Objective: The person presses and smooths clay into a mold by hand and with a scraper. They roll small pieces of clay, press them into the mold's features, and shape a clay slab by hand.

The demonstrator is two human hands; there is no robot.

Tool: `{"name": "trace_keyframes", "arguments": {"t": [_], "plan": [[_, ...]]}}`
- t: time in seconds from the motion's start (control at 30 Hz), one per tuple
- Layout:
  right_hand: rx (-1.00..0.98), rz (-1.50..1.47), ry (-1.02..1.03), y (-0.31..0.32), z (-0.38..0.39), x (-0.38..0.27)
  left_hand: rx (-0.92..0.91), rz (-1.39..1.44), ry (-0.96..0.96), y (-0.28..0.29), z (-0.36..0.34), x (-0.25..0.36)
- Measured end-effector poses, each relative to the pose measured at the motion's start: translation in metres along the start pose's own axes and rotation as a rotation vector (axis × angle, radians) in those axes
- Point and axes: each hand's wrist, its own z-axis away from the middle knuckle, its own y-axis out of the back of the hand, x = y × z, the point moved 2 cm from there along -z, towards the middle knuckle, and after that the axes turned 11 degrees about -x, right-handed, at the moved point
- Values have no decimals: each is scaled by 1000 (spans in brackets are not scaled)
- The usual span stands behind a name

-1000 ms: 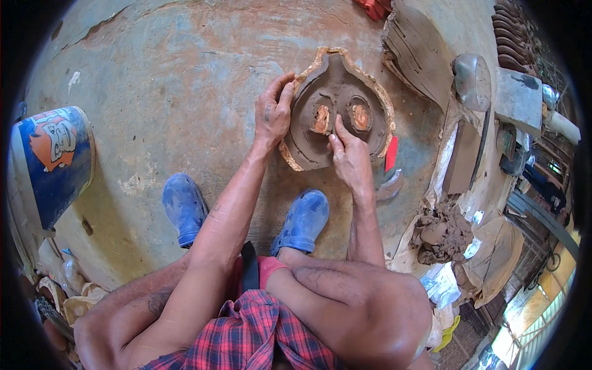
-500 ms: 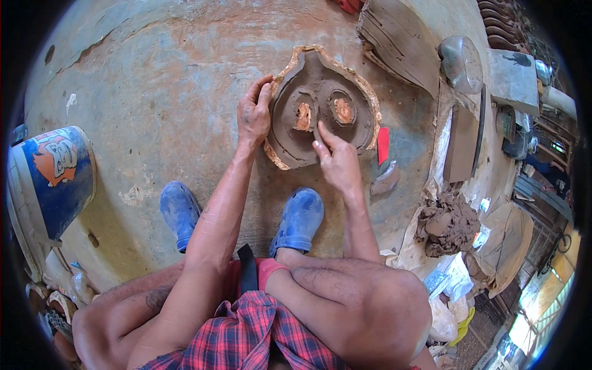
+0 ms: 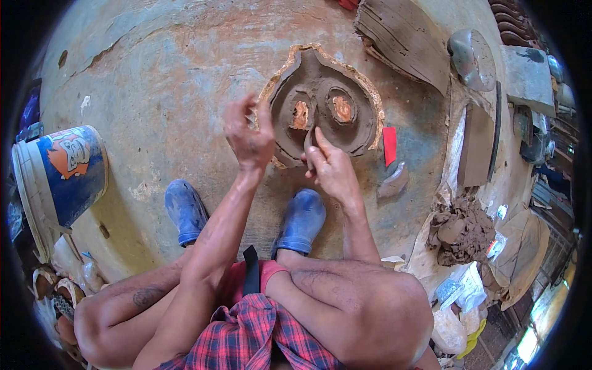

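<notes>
On the floor in front of me lies a rough-edged, tan mould [image 3: 377, 102] with a pointed top, its inside lined with wet grey-brown clay [image 3: 361, 132]. Two oval gaps in the lining show orange patches. My right hand [image 3: 335, 169] pinches a thin clay strip [image 3: 310, 145] at the lower middle, its upper end against the clay between the ovals. Beside the mould's left rim, my left hand [image 3: 250, 135] is raised and smeared by motion; thumb and fingers look apart, and I see nothing in them.
A red flat piece [image 3: 389, 146] and a curved scraper-like piece [image 3: 393, 180] lie right of the mould. Farther right are a clay lump [image 3: 461, 233], a clay block [image 3: 478, 145] and a metal bowl [image 3: 472, 60]. Layered clay slabs [image 3: 404, 43] lie behind. A blue-and-white bucket [image 3: 68, 176] stands left.
My left hand has come off the mould's left rim and moved nearer to me. The right hand has shifted slightly down and turned, and the clay strip in it now shows.
</notes>
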Motion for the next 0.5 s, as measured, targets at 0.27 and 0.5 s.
{"name": "trace_keyframes", "arguments": {"t": [0.27,0.5], "plan": [[-92,24,222,12,7,14,-585,-25,168,3,58,59],[306,1042,738,72,-32,-39,-475,129,303,1,65,46]]}}
